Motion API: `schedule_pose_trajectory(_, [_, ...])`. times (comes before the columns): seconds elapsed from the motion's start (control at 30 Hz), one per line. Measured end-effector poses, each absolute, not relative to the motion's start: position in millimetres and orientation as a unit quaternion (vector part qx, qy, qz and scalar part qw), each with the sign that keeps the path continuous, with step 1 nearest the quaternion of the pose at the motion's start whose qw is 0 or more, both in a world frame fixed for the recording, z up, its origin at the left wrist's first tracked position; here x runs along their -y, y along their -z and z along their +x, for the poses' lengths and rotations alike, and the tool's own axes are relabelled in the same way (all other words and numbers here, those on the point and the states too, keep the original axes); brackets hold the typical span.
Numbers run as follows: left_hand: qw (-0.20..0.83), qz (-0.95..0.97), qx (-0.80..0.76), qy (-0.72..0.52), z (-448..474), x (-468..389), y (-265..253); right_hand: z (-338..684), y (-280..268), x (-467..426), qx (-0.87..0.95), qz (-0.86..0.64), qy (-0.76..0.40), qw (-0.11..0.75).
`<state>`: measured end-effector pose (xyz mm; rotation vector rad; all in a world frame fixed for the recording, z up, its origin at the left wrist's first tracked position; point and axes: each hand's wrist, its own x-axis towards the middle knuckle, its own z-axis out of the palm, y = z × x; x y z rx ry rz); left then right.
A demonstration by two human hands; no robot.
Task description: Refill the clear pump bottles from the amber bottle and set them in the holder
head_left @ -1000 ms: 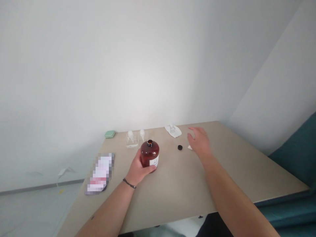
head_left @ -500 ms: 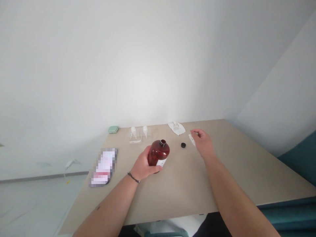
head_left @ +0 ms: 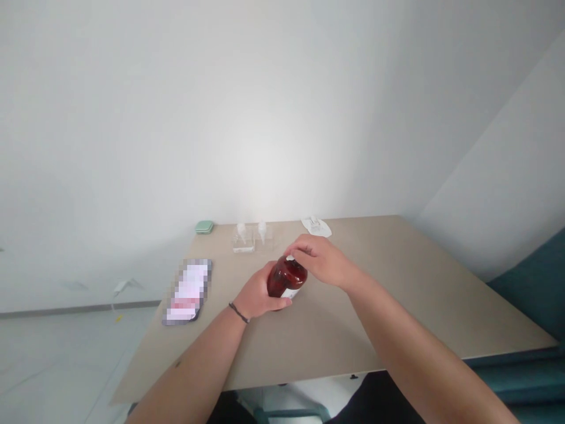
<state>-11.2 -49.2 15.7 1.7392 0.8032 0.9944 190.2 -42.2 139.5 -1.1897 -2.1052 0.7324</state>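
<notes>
My left hand (head_left: 260,292) wraps round the side of a dark amber reagent bottle (head_left: 282,277) with a white label, holding it tilted above the table. Over the bottle's neck, my right hand (head_left: 315,256) has its fingers closed. A bit of white tissue (head_left: 290,257) shows under those fingertips, at the bottle mouth. The hand covers most of the neck, so the rim is hidden. The black cap is out of sight behind my right hand.
Two white-topped droppers (head_left: 241,231) stand by a clear plastic box (head_left: 243,244) at the table's back. Left of them lies a green case (head_left: 204,227). A crumpled white tissue (head_left: 316,227) is near the wall. A phone (head_left: 188,291) rests at the table's (head_left: 397,265) left.
My right hand has moved left from beyond the black cap to the bottle mouth, bringing the white tissue. My left hand keeps its hold on the bottle.
</notes>
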Motion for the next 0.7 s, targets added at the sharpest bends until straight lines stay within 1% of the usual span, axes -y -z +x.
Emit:
schedule_pose_trajectory(0.07, [0.522,0.691,-0.293,-0.405,-9.1,49.6,-16.7,199.1,-137.3,41.9,0.783,-0.427,-0.329,0.312])
schedule_pose_trajectory(0.2, [0.61,0.639,-0.237,-0.403,-4.7,49.8,-18.4,218.9,-122.3,40.1,0.704,-0.362,-0.511,0.334])
schedule_pose_trajectory(0.27, [0.647,0.615,-0.219,-0.394,-3.7,50.0,-18.4,226.3,-113.6,41.4,0.666,-0.334,-0.571,0.346])
schedule_pose_trajectory(0.4, [0.707,0.581,-0.187,-0.358,-2.6,52.1,-17.7,230.5,-98.8,45.4,0.63,-0.302,-0.611,0.372])
schedule_pose_trajectory(0.53, [0.735,0.569,-0.184,-0.319,0.3,56.6,-18.9,222.3,-86.9,46.6,0.593,-0.294,-0.651,0.371])
schedule_pose_trajectory(0.6, [0.737,0.569,-0.178,-0.319,1.6,58.5,-20.8,216.3,-82.5,46.9,0.576,-0.3,-0.655,0.386])
schedule_pose_trajectory(0.7, [0.707,0.584,-0.181,-0.356,2.0,59.9,-23.9,208.6,-79.6,48.4,0.563,-0.316,-0.627,0.436])
